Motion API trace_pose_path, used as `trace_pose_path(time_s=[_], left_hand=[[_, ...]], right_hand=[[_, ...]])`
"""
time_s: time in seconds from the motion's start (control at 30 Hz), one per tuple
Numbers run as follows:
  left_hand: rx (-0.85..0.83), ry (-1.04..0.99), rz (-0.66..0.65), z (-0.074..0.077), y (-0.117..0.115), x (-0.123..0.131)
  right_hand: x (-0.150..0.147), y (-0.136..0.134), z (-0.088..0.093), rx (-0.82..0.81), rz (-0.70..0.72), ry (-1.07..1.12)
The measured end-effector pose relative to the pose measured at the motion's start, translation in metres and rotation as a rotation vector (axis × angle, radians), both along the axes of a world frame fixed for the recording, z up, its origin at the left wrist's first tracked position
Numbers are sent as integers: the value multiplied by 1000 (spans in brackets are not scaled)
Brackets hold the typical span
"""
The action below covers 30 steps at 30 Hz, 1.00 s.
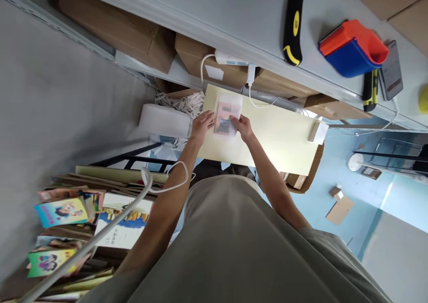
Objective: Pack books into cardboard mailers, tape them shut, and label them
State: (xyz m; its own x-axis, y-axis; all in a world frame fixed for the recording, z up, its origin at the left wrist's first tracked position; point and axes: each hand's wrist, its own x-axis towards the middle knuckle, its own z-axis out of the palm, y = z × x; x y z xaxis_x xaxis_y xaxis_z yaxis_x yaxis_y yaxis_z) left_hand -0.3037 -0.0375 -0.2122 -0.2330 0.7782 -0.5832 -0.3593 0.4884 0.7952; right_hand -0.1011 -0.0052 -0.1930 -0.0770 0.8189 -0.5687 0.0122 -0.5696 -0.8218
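A small pinkish booklet (222, 120) in a translucent plastic sleeve (234, 101) is held over the pale yellow board (267, 135). My right hand (242, 127) pinches the sleeve's right side, its thumb lying over the booklet. At the left edge is my left hand (202, 125), its fingers apart beside the sleeve; whether they touch it is hard to tell. Toward the board's right end stands a small white box (318, 132).
A grey shelf (234, 13) above carries a black-yellow cutter (294, 24), a red-blue dispenser (352, 48) and a phone (392, 71). A white power strip (230, 57) hangs below. Books (122, 222) and a lamp arm (100, 234) lie lower left.
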Motion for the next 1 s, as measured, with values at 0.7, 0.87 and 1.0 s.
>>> trace_pose_path(time_s=[0.7,0.87,1.0], left_hand=[[87,269,50,-37,-5,-14],[61,199,155,18,-76,9],[49,166,305,49,-142,25]], right_hand=[[-18,-15,-24,158,160,-429],[-5,-67,16,217,282,-281],[-5,-105,32,234,409,-138]])
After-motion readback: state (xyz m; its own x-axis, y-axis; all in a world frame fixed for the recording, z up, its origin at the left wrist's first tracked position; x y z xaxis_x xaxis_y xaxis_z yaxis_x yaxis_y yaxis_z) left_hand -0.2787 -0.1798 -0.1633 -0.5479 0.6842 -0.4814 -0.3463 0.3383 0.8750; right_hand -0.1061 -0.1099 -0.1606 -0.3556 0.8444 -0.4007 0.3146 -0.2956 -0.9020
